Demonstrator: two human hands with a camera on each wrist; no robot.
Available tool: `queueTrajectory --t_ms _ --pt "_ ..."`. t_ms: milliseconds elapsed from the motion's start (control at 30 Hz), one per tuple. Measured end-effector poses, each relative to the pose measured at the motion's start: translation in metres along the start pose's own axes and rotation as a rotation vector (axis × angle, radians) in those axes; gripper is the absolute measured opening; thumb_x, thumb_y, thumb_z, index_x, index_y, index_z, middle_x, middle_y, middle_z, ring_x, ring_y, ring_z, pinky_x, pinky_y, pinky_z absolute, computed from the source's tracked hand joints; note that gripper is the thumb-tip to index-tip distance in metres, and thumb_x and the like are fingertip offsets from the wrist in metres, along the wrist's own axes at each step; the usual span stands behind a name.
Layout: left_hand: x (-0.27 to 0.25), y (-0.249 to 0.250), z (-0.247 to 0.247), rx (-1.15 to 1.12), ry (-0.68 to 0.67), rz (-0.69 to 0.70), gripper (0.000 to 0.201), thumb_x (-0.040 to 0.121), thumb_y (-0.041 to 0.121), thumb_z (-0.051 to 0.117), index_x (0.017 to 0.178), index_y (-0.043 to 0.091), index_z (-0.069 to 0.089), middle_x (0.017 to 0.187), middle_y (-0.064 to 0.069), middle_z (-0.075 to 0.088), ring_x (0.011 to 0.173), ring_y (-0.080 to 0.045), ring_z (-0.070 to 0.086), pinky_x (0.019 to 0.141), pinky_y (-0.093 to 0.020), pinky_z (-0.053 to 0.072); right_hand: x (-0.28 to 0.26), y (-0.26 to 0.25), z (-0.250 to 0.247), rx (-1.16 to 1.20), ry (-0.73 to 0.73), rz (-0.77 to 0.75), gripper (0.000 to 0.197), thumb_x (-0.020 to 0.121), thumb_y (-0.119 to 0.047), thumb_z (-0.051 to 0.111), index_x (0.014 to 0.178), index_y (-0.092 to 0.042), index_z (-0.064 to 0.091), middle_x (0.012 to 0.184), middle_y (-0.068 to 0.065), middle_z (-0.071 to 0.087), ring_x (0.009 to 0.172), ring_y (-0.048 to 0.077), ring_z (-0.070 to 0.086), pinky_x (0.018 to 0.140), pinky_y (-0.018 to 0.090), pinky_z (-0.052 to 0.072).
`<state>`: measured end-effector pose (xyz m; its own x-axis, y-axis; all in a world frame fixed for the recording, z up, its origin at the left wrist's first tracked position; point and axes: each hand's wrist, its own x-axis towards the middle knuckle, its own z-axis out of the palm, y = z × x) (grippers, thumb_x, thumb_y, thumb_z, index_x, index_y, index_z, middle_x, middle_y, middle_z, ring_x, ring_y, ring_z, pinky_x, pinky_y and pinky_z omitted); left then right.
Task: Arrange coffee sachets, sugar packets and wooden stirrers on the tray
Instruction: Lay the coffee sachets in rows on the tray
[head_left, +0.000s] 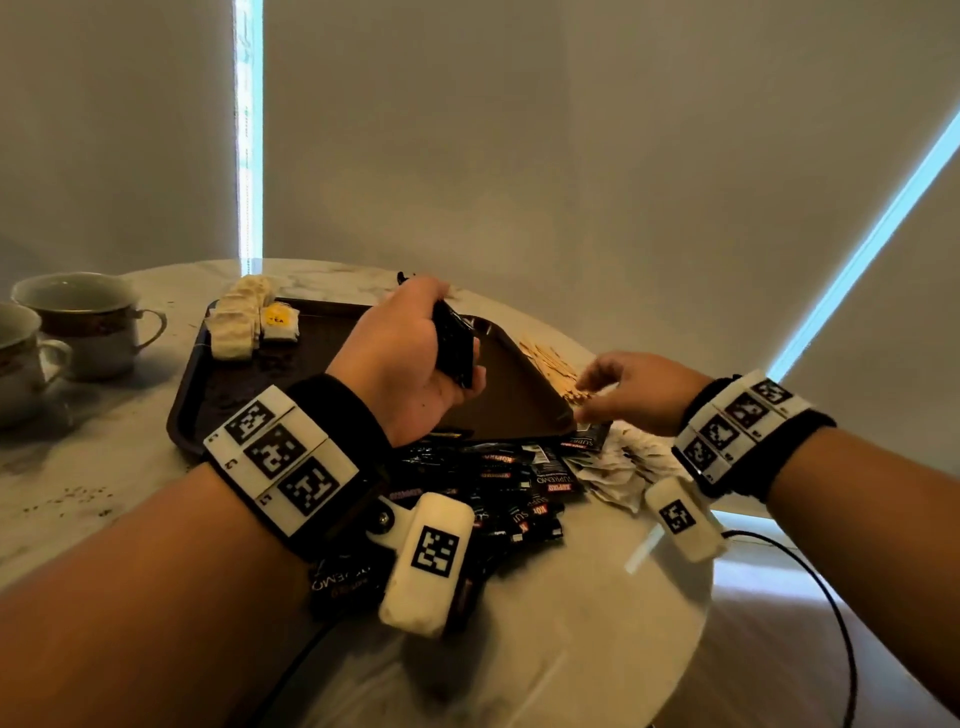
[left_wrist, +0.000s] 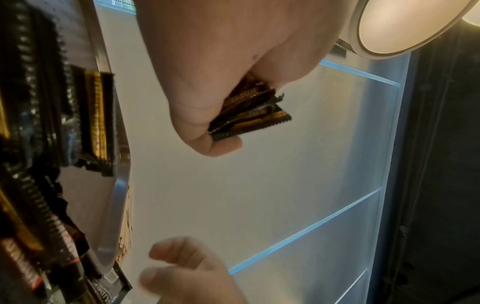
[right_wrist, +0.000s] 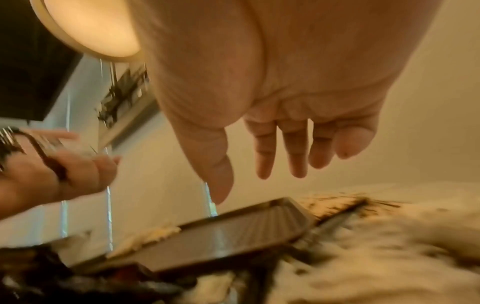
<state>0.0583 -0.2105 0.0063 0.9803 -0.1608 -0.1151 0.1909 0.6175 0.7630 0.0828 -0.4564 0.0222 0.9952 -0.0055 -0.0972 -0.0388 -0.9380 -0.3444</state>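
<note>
- The white ceramic cup (head_left: 15, 358) is cut off by the head view's left edge.
- The brown rectangular plastic tray (right_wrist: 233, 232) is blurred in the right wrist view.

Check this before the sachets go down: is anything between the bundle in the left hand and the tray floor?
Nothing visible. The left hand holds the coffee sachets above bare tray; the tea bags sit in the far-left corner.

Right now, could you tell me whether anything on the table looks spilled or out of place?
Yes: dark specks are scattered on the marble table left of the tray, like spilled grounds, though I cannot tell what they are.
</note>
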Motion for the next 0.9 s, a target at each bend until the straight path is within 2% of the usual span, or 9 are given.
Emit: queueTrajectory --t_ms 67,133,233,400,533,667,767,833,900 --pt "0.000 0.001 -0.002 0.004 -0.012 -0.010 0.025 0.102 0.032 0.052 0.117 0.013 0.051 0.098 -0.010 0.051 0.075 -0.018 0.053 0.056 -0.032 0.049 0.007 0.012 0.009 -0.146 -0.073 0.060 0.044 0.075 -0.042 0.083 0.112 -0.031 0.063 0.114 -0.011 0.058 0.108 0.013 0.054 0.090 0.034 0.043" --pt "-0.001 0.002 -0.002 0.023 -0.025 0.002 0.021 0.101 0.036 0.055 0.108 0.016 0.052 0.097 -0.009 0.049 0.072 -0.017 0.052 0.058 -0.031 0.046 0.013 0.016 0.016 -0.220 -0.110 0.095 0.044 0.070 -0.045 0.086 0.105 -0.034 0.062 0.109 -0.010 0.060 0.100 0.014 0.056 0.083 0.032 0.044" --pt "-0.002 0.004 -0.003 0.051 -0.017 0.018 0.022 0.100 0.037 0.059 0.102 0.016 0.053 0.098 -0.009 0.048 0.071 -0.015 0.050 0.058 -0.029 0.043 0.020 0.020 0.022 -0.207 -0.104 0.093 0.036 0.070 -0.037 0.088 0.095 -0.028 0.064 0.095 -0.003 0.067 0.088 0.015 0.060 0.074 0.032 0.050" --pt "-0.001 0.002 -0.004 0.051 -0.002 0.017 0.023 0.101 0.035 0.057 0.098 0.013 0.054 0.097 -0.009 0.050 0.073 -0.015 0.050 0.060 -0.030 0.044 0.019 0.022 0.022 -0.185 -0.104 0.043 0.029 0.072 -0.034 0.086 0.092 -0.027 0.066 0.093 -0.003 0.068 0.088 0.015 0.061 0.072 0.030 0.047" --pt "-0.001 0.003 -0.005 0.025 -0.005 0.013 0.022 0.100 0.033 0.057 0.104 0.012 0.055 0.108 -0.013 0.056 0.081 -0.019 0.059 0.058 -0.032 0.052 0.012 0.022 0.013 -0.178 -0.105 0.032 0.030 0.074 -0.033 0.084 0.094 -0.024 0.065 0.094 0.000 0.068 0.089 0.018 0.062 0.078 0.033 0.051" --pt "-0.004 0.003 -0.003 0.050 -0.010 -0.009 0.029 0.105 0.036 0.048 0.125 0.016 0.052 0.123 -0.018 0.062 0.102 -0.032 0.069 0.062 -0.044 0.061 0.005 0.021 0.003 -0.169 -0.102 0.021 0.030 0.075 -0.033 0.083 0.095 -0.024 0.063 0.095 -0.001 0.067 0.088 0.016 0.060 0.074 0.030 0.047" --pt "-0.008 0.003 -0.001 0.080 -0.026 -0.029 0.029 0.106 0.038 0.045 0.126 0.018 0.050 0.125 -0.020 0.062 0.105 -0.035 0.069 0.060 -0.044 0.061 0.000 0.020 -0.007 -0.121 -0.047 -0.002 0.028 0.077 -0.034 0.082 0.094 -0.023 0.064 0.095 -0.001 0.067 0.091 0.018 0.060 0.072 0.030 0.045" --pt "-0.009 0.003 0.000 0.104 -0.037 -0.032 0.029 0.105 0.035 0.047 0.127 0.016 0.050 0.126 -0.023 0.061 0.104 -0.035 0.070 0.060 -0.040 0.061 -0.006 0.015 -0.016 -0.029 0.039 -0.051 0.029 0.077 -0.035 0.081 0.096 -0.022 0.063 0.098 0.000 0.068 0.092 0.018 0.062 0.074 0.030 0.047" --pt "-0.010 0.002 0.000 0.128 -0.079 -0.050 0.031 0.104 0.034 0.048 0.129 0.016 0.051 0.126 -0.025 0.060 0.101 -0.036 0.072 0.063 -0.040 0.062 -0.015 0.002 -0.020 0.204 0.109 -0.140 0.036 0.073 -0.036 0.084 0.100 -0.022 0.063 0.102 0.003 0.070 0.094 0.019 0.066 0.080 0.033 0.052"
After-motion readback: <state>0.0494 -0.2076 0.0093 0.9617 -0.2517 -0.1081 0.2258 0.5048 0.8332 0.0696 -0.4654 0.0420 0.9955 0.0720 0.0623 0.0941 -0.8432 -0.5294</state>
